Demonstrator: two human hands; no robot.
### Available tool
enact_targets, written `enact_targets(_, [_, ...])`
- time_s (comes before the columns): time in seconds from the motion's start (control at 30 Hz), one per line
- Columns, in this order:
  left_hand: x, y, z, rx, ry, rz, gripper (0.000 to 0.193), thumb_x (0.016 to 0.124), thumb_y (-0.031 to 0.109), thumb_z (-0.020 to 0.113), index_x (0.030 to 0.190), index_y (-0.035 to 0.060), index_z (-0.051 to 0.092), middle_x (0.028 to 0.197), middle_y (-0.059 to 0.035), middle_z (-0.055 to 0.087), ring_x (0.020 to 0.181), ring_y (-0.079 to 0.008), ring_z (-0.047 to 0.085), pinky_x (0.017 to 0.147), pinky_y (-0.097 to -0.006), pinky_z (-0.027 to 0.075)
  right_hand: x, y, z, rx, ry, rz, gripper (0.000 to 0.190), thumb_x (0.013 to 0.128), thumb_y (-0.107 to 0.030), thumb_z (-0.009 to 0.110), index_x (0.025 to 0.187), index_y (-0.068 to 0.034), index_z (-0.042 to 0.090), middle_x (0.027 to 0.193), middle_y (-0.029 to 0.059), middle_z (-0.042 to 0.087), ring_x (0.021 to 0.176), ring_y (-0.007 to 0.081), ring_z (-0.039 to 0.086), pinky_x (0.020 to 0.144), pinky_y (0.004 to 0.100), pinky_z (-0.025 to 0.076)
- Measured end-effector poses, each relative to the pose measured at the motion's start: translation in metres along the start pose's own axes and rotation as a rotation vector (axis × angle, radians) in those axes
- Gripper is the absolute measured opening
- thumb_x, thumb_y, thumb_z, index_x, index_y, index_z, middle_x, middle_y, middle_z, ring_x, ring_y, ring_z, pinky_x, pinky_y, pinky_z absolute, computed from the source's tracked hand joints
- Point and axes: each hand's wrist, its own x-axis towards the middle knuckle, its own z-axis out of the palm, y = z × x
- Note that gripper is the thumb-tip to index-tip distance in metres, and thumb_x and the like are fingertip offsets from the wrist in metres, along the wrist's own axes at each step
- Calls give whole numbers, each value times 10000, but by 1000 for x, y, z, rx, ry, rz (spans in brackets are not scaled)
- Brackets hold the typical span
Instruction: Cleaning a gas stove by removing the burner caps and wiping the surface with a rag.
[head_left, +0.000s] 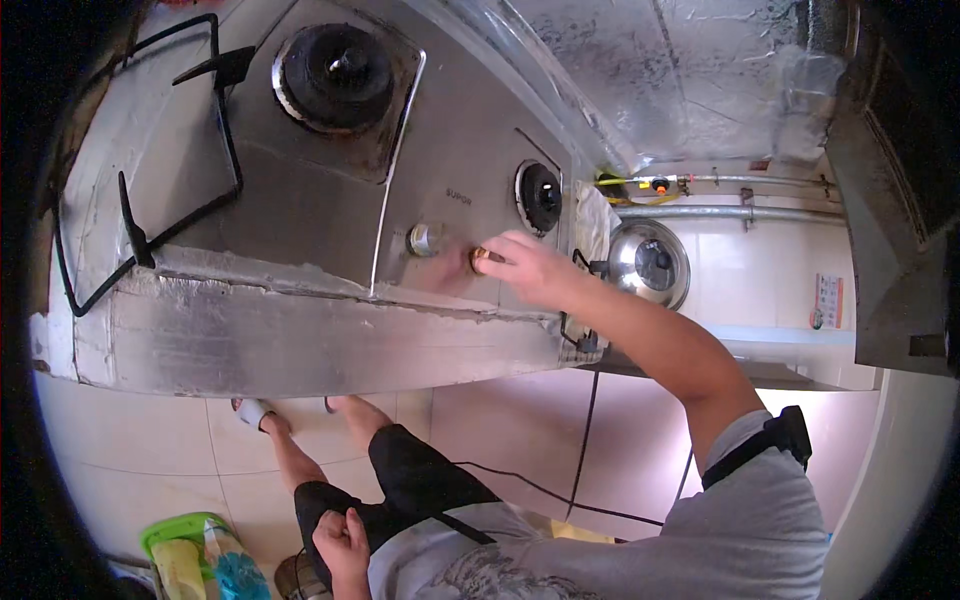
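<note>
My right hand (521, 262) reaches to the front of a stainless steel gas stove (315, 202). Its fingertips are closed around a brass-coloured control knob (478, 259), which they mostly cover. Beside that knob stands a second control knob (425, 239), apart from my fingers. A small burner (540, 196) lies just beyond the hand. The larger burner (334, 77) is farther off, on the other side. My left hand (342, 541) hangs low in front of my black shorts, fingers curled and thumb lying along them. Nothing shows in it.
A black wire pan support (240, 161) juts over the stove end. Foil-like sheeting (600, 67) lines the back. A lidded steel pot (637, 259) stands past the small burner, near gas pipes (787, 214). A range hood (892, 247) hangs overhead. A green basin (161, 529) holds bags; a cable (525, 480) runs nearby.
</note>
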Motion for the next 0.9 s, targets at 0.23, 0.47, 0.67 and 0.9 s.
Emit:
enact_targets(0.23, [-2, -3, 2, -19, 7, -9, 369, 773, 37, 581, 514, 13, 319, 489, -136, 353, 437, -304, 369, 424, -379, 272, 1, -7, 1, -44, 67, 27, 396, 683, -32, 604, 1073, -70, 541, 1068, 125, 528, 920, 276, 531, 762, 364, 477])
enact_targets(0.47, [0, -6, 2, -45, -5, -36, 370, 771, 47, 589, 515, 9, 325, 490, -142, 349, 432, -301, 369, 423, -378, 271, 27, -18, 6, 363, -87, 975, 444, 776, -406, 571, 810, 36, 596, 751, 241, 587, 718, 390, 580, 656, 441, 460])
enact_targets(0.67, [6, -7, -1, -44, -12, -30, 372, 767, 47, 599, 517, 4, 328, 494, -146, 362, 430, -302, 368, 422, -377, 269, 27, -17, 9, 388, -70, 906, 429, 758, -378, 596, 686, 45, 577, 725, 253, 583, 714, 401, 575, 649, 452, 450])
enact_targets(0.9, [16, 4, 5, -73, -36, 7, 359, 761, 49, 600, 516, -1, 342, 487, -138, 361, 428, -282, 380, 427, -371, 278, 22, -29, 10, 105, 14, 558, 358, 780, -252, 621, 1015, 4, 533, 831, 160, 553, 769, 338, 555, 657, 392, 461])
